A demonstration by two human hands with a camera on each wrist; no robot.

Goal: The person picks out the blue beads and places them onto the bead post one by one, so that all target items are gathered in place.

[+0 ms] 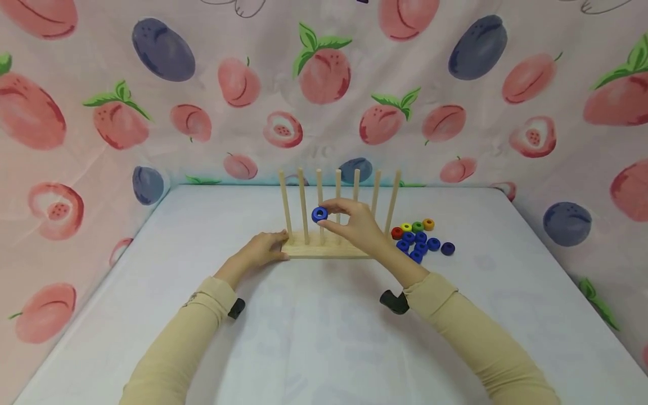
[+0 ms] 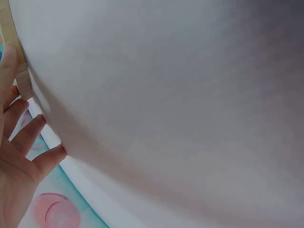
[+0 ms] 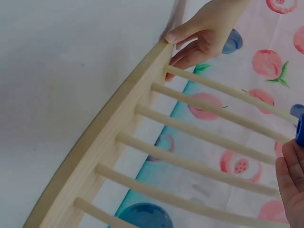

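Observation:
A blue ring bead is pinched between the thumb and fingertips of my right hand, raised in front of the upright pegs with its hole facing me. That bead also peeks in at the right edge of the right wrist view. My left hand grips the left end of a wooden peg stand, thumb at the front edge and fingers behind. The right wrist view shows the same hold by the left hand from the side. Several bare wooden pegs rise from the base.
Right of the stand lies a group of loose beads: several blue ones, a dark purple one, plus red, yellow, green and orange. A fruit-print cloth hangs behind the white table.

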